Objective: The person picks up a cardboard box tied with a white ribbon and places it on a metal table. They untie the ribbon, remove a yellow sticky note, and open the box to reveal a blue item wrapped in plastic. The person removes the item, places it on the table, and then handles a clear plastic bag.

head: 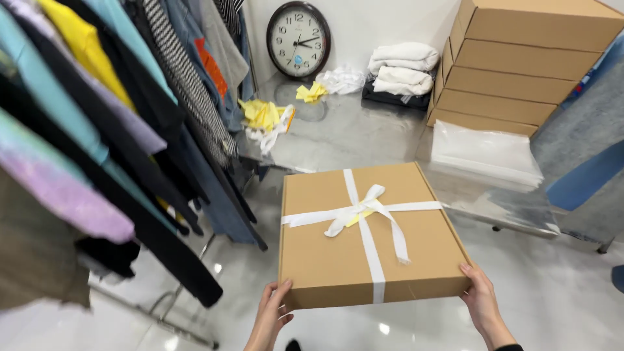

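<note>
Landmark: flat brown cardboard box (370,234), held level out in front over the pale glossy floor (559,292). Left of the box, a rack of hung garments (97,130) fills the frame. Beyond the box, a reflective worktop (351,130) carries a stack of like brown boxes (513,65) at far right, clear bags (484,153) just below them, folded white towels (403,68), a round wall clock (298,39) leaning against the wall, and yellow and white scraps (263,116). The box is tied crosswise with white ribbon (367,218), bow on top; held flat, probably so the bow stays upward. Left hand (272,316) at the near-left corner, right hand (480,300) at the near-right corner: each grip pinches the edge, thumb on top; fingers beneath, apparently, though hidden.
</note>
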